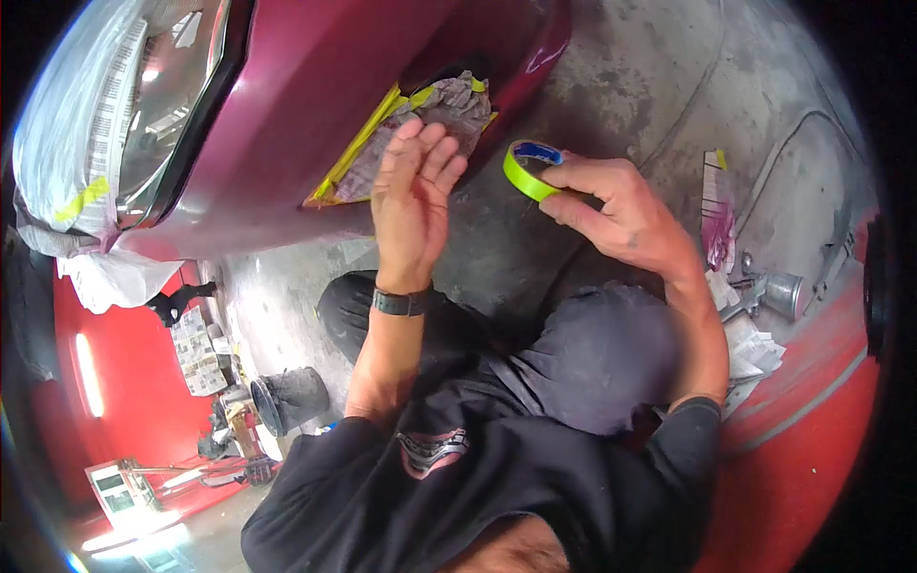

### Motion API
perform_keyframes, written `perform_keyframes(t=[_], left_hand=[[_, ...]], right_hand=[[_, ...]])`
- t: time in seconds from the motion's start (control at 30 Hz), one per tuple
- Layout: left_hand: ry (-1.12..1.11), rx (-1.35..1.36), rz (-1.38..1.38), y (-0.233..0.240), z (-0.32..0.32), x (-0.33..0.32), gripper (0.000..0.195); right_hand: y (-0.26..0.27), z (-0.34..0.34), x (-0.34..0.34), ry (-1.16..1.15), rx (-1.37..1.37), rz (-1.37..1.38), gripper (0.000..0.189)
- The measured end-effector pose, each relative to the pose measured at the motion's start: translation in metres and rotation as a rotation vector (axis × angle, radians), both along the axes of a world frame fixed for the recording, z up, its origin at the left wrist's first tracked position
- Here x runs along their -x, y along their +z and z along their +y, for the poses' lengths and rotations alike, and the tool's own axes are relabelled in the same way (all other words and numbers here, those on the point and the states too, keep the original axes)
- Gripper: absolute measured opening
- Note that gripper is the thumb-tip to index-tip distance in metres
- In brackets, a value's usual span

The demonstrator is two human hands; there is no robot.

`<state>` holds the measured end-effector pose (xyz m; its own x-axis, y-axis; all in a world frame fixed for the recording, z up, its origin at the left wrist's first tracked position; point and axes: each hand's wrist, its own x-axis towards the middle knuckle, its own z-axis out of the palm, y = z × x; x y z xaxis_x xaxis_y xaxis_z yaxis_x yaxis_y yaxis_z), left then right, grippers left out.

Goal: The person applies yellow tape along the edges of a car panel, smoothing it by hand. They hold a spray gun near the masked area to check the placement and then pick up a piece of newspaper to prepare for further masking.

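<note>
My right hand pinches a roll of bright yellow-green masking tape between thumb and fingers, and the roll's inner core is blue. Raised with its palm in sight, my left hand holds nothing and wears a dark watch at the wrist. Behind its fingertips is a crumpled newspaper cover in a recess of the car bumper, edged with yellow-green tape. Whether the left fingers touch that cover cannot be told. The bumper is glossy maroon.
A headlight beside the bumper is partly masked with newspaper and plastic film. On the right lie a paint spray gun with a metal cup, paper scraps and a hose. A black bucket stands at lower left.
</note>
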<state>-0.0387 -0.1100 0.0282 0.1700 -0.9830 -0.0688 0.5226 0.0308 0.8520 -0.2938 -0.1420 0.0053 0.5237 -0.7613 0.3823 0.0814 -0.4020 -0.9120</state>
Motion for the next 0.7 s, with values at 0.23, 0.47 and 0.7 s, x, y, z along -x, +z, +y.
perform_keyframes(t=[0.23, 0.47, 0.7], left_hand=[[0.036, 0.045, 0.276, 0.018, -0.01, 0.01, 0.038], [-0.033, 0.046, -0.293, 0.029, 0.031, 0.013, 0.044], [0.156, 0.381, -0.933, 0.033, 0.017, 0.01, 0.057]], right_hand=[[0.03, -0.026, 0.01, 0.109, 0.116, 0.178, 0.027], [0.098, -0.067, -0.016, 0.306, 0.067, 0.374, 0.028], [0.067, -0.058, -0.054, 0.249, 0.235, 0.099, 0.023]])
